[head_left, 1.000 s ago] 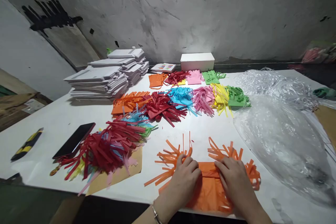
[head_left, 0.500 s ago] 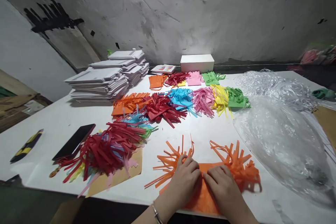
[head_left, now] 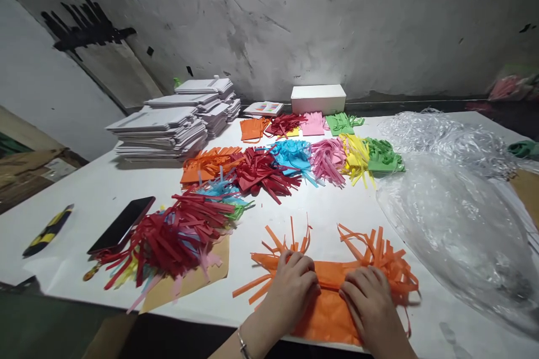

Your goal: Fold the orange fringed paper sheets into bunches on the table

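Orange fringed tissue paper (head_left: 330,314) lies at the table's front edge, with cut strips fanning out on both sides. My left hand (head_left: 293,283) is closed on the left part of a folded band across it, the thumb hidden. To the right, my right hand (head_left: 367,297) has its fingers curled on the same band, its fingertips pressed to the paper. Between the hands a short stretch of the folded edge shows. Orange strips (head_left: 389,263) spread out beyond my right hand.
A mixed pile of red fringed tissue (head_left: 168,241) rests on brown card to the left, beside a phone (head_left: 122,224) and a yellow-black cutter (head_left: 48,231). Coloured tissue bundles (head_left: 292,157) line the middle. Paper stacks (head_left: 155,134) stand behind; clear plastic (head_left: 450,224) lies right.
My right hand has slid to the right, away from my left hand, along the orange paper. More of the folded band now shows between them.
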`<state>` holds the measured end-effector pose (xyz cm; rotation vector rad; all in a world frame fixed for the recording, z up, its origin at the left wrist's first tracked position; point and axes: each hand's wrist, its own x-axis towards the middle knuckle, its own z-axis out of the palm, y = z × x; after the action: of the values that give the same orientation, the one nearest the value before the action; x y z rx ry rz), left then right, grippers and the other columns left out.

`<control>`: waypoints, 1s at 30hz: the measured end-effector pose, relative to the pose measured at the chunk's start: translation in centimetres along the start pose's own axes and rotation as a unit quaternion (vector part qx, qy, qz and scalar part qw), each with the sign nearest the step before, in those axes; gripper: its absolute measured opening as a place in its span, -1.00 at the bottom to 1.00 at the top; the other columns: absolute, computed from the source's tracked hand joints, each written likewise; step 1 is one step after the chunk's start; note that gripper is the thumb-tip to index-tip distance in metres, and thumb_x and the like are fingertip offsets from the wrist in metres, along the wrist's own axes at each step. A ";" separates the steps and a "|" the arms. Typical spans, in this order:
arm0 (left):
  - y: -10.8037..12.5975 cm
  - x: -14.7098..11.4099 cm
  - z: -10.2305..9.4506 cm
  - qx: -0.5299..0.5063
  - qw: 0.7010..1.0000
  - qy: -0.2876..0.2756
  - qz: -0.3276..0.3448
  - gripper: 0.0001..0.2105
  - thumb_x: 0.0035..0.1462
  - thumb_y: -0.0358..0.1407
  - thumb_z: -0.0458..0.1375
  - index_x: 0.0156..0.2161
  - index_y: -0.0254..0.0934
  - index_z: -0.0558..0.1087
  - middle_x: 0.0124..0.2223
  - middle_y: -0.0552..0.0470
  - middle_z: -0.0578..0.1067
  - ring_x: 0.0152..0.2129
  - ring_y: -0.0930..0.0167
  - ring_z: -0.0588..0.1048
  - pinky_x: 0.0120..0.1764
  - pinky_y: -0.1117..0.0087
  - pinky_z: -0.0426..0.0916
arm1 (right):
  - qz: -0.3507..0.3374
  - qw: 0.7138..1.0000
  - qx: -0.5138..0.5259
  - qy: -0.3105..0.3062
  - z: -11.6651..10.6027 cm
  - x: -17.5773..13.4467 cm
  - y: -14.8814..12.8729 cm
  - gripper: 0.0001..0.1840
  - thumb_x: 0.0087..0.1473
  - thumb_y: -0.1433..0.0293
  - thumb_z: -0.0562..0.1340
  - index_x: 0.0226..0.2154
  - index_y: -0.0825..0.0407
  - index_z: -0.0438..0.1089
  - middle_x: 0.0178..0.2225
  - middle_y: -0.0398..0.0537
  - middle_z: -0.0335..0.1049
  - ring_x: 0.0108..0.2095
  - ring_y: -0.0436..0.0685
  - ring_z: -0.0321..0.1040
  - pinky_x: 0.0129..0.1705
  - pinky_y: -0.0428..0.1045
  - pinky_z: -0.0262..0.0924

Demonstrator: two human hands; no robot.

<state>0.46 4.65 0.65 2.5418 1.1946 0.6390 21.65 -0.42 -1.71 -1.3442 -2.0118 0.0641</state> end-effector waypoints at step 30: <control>1.9 2.0 -0.9 0.113 0.985 -0.076 0.107 -0.91 0.25 -0.43 0.19 -0.32 -0.28 0.43 -0.24 0.02 0.49 -0.28 0.33 0.40 -0.07 0.23 0.26 | -0.091 0.986 -0.137 -0.017 0.2 3.9 -1.9 -0.64 0.13 0.68 0.02 -0.47 -0.07 0.29 -0.48 -0.15 0.33 -0.37 0.16 0.30 0.09 0.26 0.06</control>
<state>2.36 5.05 2.73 2.8757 1.0020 0.3619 19.24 2.02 0.97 -1.3220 -2.2244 -0.2859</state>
